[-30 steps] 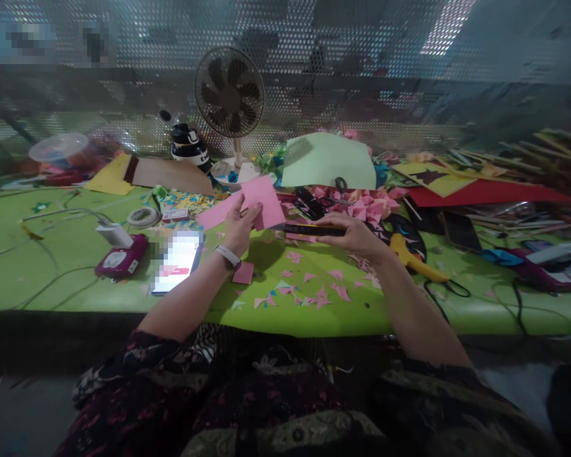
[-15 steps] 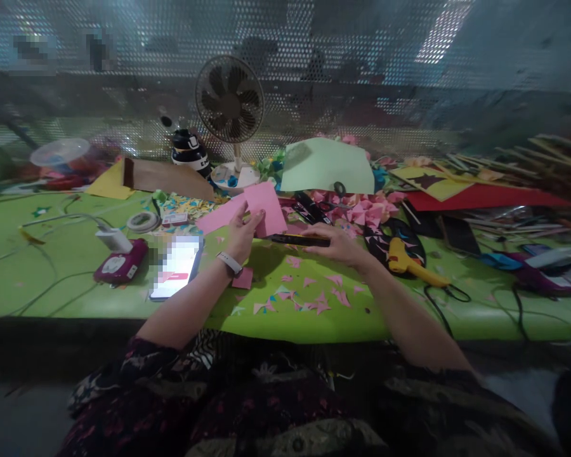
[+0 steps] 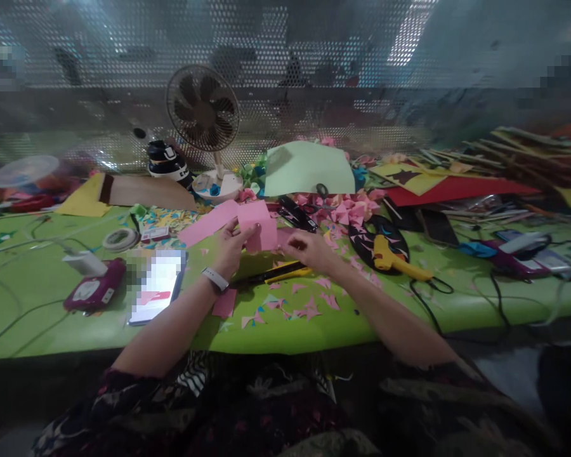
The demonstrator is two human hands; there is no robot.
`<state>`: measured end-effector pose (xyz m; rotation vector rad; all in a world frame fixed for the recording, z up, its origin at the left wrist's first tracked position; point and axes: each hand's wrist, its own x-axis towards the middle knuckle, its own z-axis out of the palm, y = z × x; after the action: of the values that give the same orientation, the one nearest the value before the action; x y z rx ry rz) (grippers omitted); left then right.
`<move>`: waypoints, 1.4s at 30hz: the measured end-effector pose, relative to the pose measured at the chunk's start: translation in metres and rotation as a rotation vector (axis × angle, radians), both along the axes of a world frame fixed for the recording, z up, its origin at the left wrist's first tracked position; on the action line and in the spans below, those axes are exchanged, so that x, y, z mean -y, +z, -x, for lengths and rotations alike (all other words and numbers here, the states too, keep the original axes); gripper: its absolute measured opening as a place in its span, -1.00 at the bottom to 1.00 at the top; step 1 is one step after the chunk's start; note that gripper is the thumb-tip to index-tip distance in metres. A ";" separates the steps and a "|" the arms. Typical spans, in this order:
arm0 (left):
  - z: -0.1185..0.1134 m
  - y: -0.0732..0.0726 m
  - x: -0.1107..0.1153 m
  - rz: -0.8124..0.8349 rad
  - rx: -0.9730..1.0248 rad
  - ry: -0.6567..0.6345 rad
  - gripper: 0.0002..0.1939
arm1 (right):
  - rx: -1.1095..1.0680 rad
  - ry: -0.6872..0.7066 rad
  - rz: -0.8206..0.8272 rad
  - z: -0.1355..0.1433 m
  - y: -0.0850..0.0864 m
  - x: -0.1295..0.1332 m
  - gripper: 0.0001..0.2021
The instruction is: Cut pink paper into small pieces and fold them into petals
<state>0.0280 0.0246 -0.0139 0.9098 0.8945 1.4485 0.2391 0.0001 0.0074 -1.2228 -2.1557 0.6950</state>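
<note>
My left hand, with a pale band on its wrist, is closed on a pink paper square, thumb on the near face. A longer pink paper strip shows behind that hand to the left. My right hand is just right of the square, its fingers curled together; whether anything is pinched in them I cannot make out. Below the hands a black-and-yellow cutter knife lies on the green tabletop. Pink paper scraps are scattered in front of it, and a small pink square lies beside my left wrist.
A lit phone, a purple device and a tape roll are on the left. Behind stand a fan and a pale green sheet. A yellow glue gun with its cord lies right, near black scissors.
My right hand has let go of the cutter knife, which now lies on the table, and has come closer to the pink square. The view has shifted a little to the right.
</note>
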 end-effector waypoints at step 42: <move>-0.007 0.004 0.006 0.038 0.116 -0.067 -0.60 | -0.237 0.280 -0.521 0.004 -0.020 -0.004 -0.78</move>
<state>0.0347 0.0191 -0.0099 0.8116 0.7953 1.4075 0.2346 0.0044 -0.0129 -0.5475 -2.1354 0.3275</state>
